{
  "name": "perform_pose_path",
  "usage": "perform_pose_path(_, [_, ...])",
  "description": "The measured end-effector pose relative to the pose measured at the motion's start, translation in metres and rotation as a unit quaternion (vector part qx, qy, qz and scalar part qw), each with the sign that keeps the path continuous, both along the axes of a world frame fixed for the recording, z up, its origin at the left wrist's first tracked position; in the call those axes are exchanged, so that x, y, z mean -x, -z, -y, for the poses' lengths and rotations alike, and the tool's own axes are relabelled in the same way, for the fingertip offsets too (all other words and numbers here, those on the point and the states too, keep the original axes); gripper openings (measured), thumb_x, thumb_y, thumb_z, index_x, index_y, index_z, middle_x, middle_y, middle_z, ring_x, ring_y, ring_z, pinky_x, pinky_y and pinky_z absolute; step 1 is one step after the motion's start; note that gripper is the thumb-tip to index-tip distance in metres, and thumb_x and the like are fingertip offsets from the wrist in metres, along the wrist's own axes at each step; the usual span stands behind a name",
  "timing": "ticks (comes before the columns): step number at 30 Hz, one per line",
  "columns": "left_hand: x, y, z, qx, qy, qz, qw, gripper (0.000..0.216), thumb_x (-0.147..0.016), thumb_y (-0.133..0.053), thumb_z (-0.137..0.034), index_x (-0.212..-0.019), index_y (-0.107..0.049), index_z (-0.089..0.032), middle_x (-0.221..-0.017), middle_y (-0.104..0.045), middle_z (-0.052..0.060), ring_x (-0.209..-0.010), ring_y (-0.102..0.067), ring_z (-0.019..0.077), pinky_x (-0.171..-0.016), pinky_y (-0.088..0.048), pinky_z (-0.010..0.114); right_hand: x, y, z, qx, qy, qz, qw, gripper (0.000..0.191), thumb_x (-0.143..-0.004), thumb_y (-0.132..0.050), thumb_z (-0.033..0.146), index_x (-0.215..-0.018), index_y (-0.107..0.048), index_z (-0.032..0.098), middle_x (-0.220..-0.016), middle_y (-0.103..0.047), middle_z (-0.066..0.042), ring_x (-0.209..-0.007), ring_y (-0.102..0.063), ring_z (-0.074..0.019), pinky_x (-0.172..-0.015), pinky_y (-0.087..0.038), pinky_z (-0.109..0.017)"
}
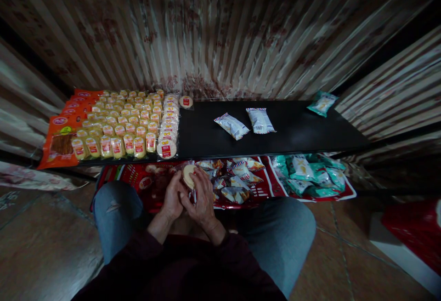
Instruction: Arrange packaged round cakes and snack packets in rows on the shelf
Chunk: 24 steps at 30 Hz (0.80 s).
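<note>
Between both hands, above my lap and just in front of the shelf's edge, is a round pale wrapped cracker (189, 175). My left hand (173, 196) closes on its left side. My right hand (201, 195) has its fingers curled over the right side. Beyond them on the black shelf (206, 147) stands a row of similar round wrapped crackers (167, 148) with red labels, overlapping from front to back. One more round cracker (186, 102) lies flat at the back, right of that row.
Left on the shelf are rows of small yellow wrapped cakes (117, 147) and orange packets (62, 140). Two white-blue packets (261, 120) lie mid-shelf, a green packet (322, 103) at far right. Below, red bags hold striped packets (237, 181) and green packets (317, 177). A curtain (220, 39) hangs behind.
</note>
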State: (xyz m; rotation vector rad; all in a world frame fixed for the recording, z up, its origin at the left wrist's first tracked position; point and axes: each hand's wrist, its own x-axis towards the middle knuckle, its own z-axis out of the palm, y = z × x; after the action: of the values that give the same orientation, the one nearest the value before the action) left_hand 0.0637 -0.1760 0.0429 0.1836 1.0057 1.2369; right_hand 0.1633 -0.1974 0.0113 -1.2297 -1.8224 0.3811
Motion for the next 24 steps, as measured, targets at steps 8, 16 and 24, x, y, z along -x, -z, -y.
perform_pose_path(8, [-0.004, 0.009, -0.002, -0.079, -0.013, -0.024, 0.996, 0.034, -0.070, -0.066, -0.040, -0.096, -0.067, -0.019, -0.112, -0.067, 0.005, -0.111, -0.057, 0.0204, -0.098, -0.041, 0.032, -0.007, -0.003, -0.009, 0.101, 0.004, -0.171, 0.980, 0.037, -0.089, -0.049, 0.028, -0.125, -0.051, 0.021, -0.130, -0.057, -0.011, -0.121, -0.052, -0.0234, -0.102, -0.041, -0.042])
perform_pose_path(16, [-0.002, 0.015, -0.002, -0.082, 0.039, -0.177, 0.980, 0.043, -0.068, -0.071, -0.029, -0.110, -0.063, -0.021, -0.109, -0.066, 0.008, -0.099, -0.060, 0.0192, -0.083, -0.047, 0.029, -0.008, -0.002, -0.021, 0.226, 0.097, -0.330, 0.911, 0.037, -0.088, -0.050, 0.042, -0.115, -0.062, 0.020, -0.115, -0.065, -0.008, -0.106, -0.059, -0.0204, -0.094, -0.045, -0.034])
perform_pose_path(24, [-0.002, 0.011, -0.009, -0.110, 0.006, -0.244, 0.963, 0.037, -0.071, -0.065, -0.024, -0.108, -0.066, -0.021, -0.111, -0.066, 0.007, -0.096, -0.061, 0.0192, -0.083, -0.048, 0.030, -0.015, 0.007, -0.038, 0.241, 0.117, -0.362, 0.893, 0.034, -0.084, -0.056, 0.045, -0.104, -0.068, 0.020, -0.105, -0.068, -0.006, -0.099, -0.060, -0.0206, -0.091, -0.046, -0.034])
